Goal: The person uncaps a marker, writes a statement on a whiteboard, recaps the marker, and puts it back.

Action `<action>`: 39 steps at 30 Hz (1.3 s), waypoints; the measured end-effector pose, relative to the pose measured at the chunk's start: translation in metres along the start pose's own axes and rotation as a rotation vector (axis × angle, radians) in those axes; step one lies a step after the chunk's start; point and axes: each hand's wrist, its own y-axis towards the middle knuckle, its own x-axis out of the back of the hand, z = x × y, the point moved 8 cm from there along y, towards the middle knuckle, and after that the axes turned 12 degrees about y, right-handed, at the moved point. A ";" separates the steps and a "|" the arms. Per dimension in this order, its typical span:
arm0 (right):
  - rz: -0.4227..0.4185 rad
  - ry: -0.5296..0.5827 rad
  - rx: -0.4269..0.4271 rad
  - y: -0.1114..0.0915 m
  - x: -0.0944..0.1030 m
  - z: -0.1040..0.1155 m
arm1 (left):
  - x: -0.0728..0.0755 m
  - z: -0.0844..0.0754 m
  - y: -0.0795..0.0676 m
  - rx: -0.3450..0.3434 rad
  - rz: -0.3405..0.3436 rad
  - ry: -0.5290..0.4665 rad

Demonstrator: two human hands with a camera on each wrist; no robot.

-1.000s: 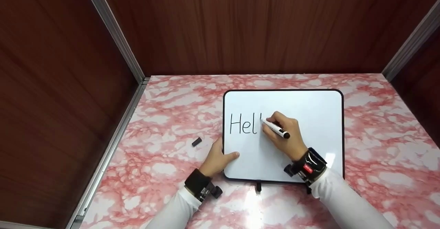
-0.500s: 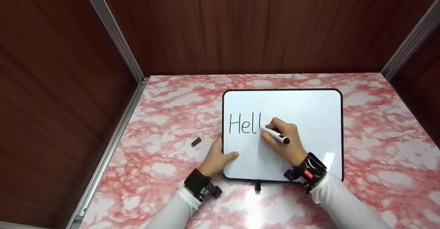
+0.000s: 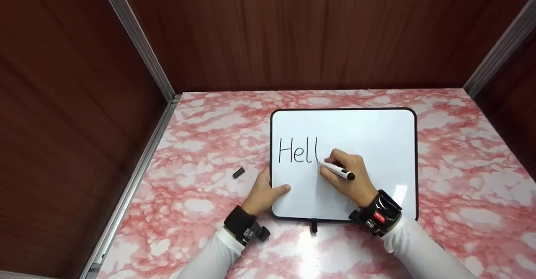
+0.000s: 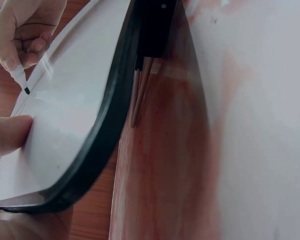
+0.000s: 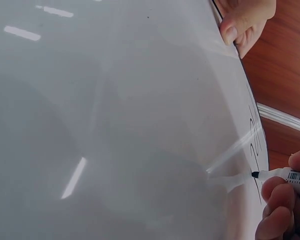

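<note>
A white whiteboard (image 3: pixel 377 136) with a black frame stands on the table, the letters "Hell" (image 3: pixel 298 150) in black on its left half. My left hand (image 3: pixel 264 192) grips its left edge, thumb on the white face and the other fingers out of sight behind. In my right hand (image 3: pixel 352 178), thumb and fingers pinch a white marker (image 3: pixel 337 169) with a black end. Seen from the right wrist, the marker's black tip (image 5: pixel 255 175) is right at the last stroke. A small black marker cap (image 3: pixel 238 172) lies on the table left of the board.
A black foot (image 3: pixel 314 227) juts out under the board's bottom edge. The table (image 3: pixel 201 145) has a red and white marbled top. Dark wood panels (image 3: pixel 284 32) rise behind and at the sides, with metal framing (image 3: pixel 142 40) at the corners.
My right hand has moved the marker down the board, and the second "l" has grown from a short mark into a long stroke. My left hand has kept its hold on the edge.
</note>
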 end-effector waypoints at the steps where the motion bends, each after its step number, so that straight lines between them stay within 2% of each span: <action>1: 0.001 0.000 -0.002 0.000 0.000 0.000 | 0.000 0.000 0.000 0.001 0.001 0.000; 12: -0.011 -0.007 -0.006 0.001 0.004 0.001 | 0.001 0.001 0.000 0.021 -0.002 0.004; 21: -0.018 0.002 0.002 0.001 0.005 0.000 | 0.001 0.000 0.000 0.012 -0.009 0.019; 31: -0.077 0.055 0.018 0.004 0.014 -0.002 | 0.000 0.002 0.000 0.030 0.002 -0.016; 39: -0.097 0.028 0.017 0.008 0.017 -0.005 | 0.000 0.003 -0.001 0.045 -0.002 -0.025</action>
